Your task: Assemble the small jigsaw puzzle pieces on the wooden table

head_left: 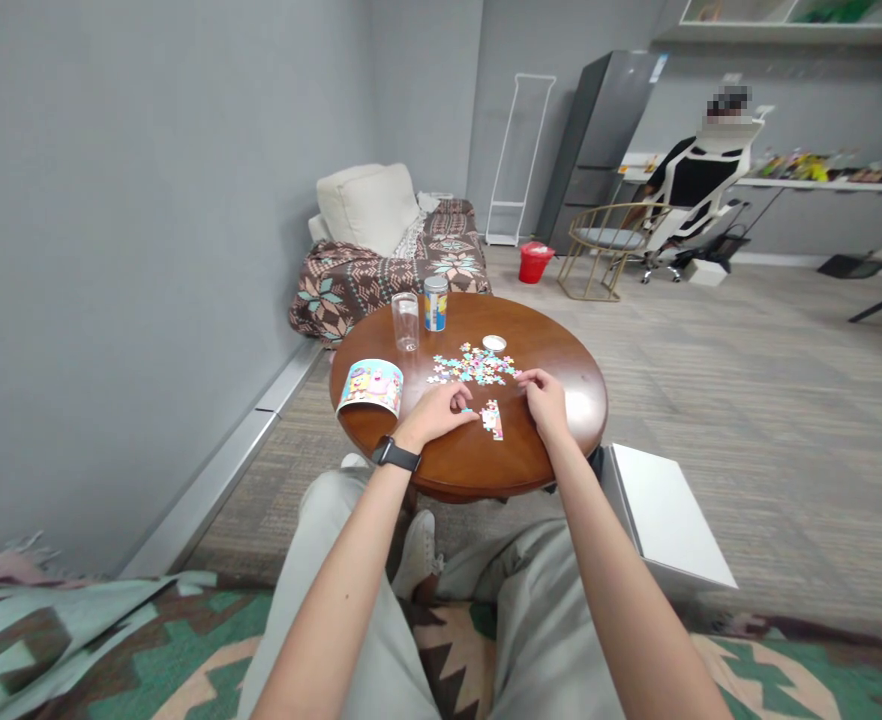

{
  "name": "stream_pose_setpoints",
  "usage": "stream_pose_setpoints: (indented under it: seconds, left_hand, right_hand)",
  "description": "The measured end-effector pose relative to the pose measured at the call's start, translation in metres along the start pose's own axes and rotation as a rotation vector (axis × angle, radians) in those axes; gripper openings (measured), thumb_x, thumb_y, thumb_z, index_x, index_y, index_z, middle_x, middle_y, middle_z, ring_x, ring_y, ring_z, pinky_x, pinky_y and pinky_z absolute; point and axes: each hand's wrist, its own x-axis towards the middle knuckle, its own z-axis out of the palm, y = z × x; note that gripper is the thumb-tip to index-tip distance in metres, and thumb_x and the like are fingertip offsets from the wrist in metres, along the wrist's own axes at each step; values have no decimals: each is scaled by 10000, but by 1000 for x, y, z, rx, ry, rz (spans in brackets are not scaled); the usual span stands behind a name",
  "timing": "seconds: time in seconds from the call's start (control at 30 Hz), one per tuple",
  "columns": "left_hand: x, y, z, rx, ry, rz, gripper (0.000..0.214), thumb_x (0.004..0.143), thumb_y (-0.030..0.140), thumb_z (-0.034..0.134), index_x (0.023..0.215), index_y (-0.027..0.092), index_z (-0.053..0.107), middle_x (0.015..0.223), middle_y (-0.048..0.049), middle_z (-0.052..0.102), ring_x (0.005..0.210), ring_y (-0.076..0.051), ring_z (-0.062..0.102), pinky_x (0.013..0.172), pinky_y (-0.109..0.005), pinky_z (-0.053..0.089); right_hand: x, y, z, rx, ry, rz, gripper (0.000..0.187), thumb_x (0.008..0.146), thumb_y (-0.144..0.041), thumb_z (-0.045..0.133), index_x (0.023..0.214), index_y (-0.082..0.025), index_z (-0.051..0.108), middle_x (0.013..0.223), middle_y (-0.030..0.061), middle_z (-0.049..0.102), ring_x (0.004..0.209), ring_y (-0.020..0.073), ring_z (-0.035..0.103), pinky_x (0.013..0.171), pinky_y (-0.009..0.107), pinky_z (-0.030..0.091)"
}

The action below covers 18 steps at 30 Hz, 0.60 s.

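Observation:
On a round brown table [531,460], a small joined section of jigsaw puzzle [493,420] lies between my two hands. My left hand [441,410], with a dark watch on its wrist, pinches a small teal jigsaw piece [467,411] just left of that section. Farther back is a loose pile of jigsaw pieces [478,366]. My right hand [546,398] has its fingers curled together at the right edge of the pile, with a jigsaw piece at the fingertips. A curved picture card [371,386] with cartoon figures stands to the left.
Behind the pile are a clear glass [406,325], a blue and yellow tin [435,305] and a round lid [494,343]. A white box [670,510] stands right of the table. Beyond are a covered sofa [448,240], a red bin [535,264] and a seated person [685,175].

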Motion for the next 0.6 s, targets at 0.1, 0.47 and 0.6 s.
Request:
stream_pose_setpoints:
  seconds: [0.1,0.47,0.6]
  left_hand:
    - [-1,1,-1,20,22,21,181,780,110,569,934,171,644,841,-25,672,742,-148,589,756,-280,488]
    - [-2,4,-3,81,-40,42,243,744,95,621,964,191,653,921,-25,713,769,-154,593,777,-290,489]
    - [-1,2,-2,8,-53,4,193,751,174,682,941,192,653,816,-1,694,736,-145,595,740,-271,484]
  right_hand:
    - [0,-1,1,0,2,-3,187,668,-230,487,735,-212,661,826,59,725,843,244,642,838,378,473]
    - [-1,-3,1,23,23,10,202,648,-221,476,728,-213,661,804,52,720,825,237,635,806,365,475]
    - [-2,-5,0,13,25,-10,197,654,-224,478,727,-215,661,798,57,718,855,247,638,818,368,473]
